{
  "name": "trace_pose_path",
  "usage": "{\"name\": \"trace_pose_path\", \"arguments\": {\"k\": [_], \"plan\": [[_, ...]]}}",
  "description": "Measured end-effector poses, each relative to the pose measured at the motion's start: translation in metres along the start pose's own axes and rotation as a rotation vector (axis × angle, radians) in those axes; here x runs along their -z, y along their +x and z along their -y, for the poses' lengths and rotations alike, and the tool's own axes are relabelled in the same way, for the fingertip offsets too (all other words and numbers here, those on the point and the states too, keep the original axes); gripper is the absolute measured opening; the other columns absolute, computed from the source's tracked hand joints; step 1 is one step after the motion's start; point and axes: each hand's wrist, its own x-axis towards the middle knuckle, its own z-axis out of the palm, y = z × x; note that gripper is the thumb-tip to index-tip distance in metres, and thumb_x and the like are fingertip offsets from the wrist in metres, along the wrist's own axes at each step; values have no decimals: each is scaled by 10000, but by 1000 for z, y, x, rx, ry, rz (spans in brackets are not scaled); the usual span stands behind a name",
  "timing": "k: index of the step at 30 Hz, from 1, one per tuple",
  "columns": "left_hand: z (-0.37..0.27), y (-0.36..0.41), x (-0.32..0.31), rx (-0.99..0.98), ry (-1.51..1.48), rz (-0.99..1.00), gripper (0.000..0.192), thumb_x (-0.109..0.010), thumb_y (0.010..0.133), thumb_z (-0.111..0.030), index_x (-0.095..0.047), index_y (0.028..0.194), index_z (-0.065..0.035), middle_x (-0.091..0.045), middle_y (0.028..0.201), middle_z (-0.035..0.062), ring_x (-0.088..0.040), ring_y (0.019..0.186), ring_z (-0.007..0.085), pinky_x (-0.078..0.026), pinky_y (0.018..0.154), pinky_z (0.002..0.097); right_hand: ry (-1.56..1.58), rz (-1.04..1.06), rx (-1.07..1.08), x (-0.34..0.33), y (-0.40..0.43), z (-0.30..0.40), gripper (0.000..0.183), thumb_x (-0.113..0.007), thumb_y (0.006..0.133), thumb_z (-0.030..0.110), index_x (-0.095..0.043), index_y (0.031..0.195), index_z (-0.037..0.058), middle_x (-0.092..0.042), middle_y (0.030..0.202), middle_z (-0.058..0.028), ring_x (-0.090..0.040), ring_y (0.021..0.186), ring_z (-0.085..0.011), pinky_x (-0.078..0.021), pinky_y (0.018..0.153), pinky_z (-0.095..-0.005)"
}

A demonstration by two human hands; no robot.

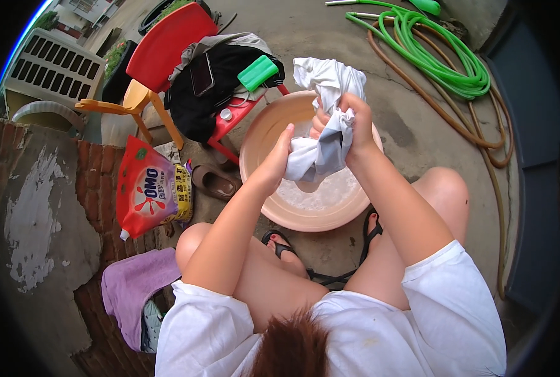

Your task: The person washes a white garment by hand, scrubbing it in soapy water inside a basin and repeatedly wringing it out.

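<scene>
A wet, bunched white cloth (329, 77) with a grey patch hangs above a pale pink plastic basin (256, 141). My right hand (357, 120) is clenched around its middle, so part of the cloth sticks up past the fist. At the lower left of the bundle, my left hand (280, 158) grips the fabric with the thumb pointing up; its other fingers are mostly hidden behind the cloth. Foamy water (315, 193) covers the basin's bottom.
Left of the basin stands a red chair (171, 45) bearing dark clothing (228, 56), a phone (202, 75) and a green soap box (257, 73). An OMO detergent pouch (145, 188) and a brown slipper (216, 183) are nearby. Coiled green hose (449, 61) lies at upper right.
</scene>
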Motion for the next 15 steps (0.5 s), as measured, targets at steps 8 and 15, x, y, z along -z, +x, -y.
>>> {"name": "trace_pose_path", "arguments": {"k": [8, 15], "plan": [[7, 5, -34, 192, -462, 253, 442, -463, 946, -523, -542, 1211, -179, -571, 1250, 63, -597, 1122, 343, -519, 784, 494, 149, 236, -23, 0, -7, 22, 247, -445, 676, 231, -504, 828, 46, -396, 558, -37, -364, 505, -170, -384, 539, -340], [-12, -4, -41, 79, -618, 340, 680, -346, 900, -695, -529, 1295, -173, -577, 1264, 92, -575, 1132, 364, -461, 911, 470, -522, -144, 350, 0, -11, 7, 206, -484, 747, 180, -554, 827, 3, -513, 622, -48, -478, 562, -154, -424, 571, -298]]}}
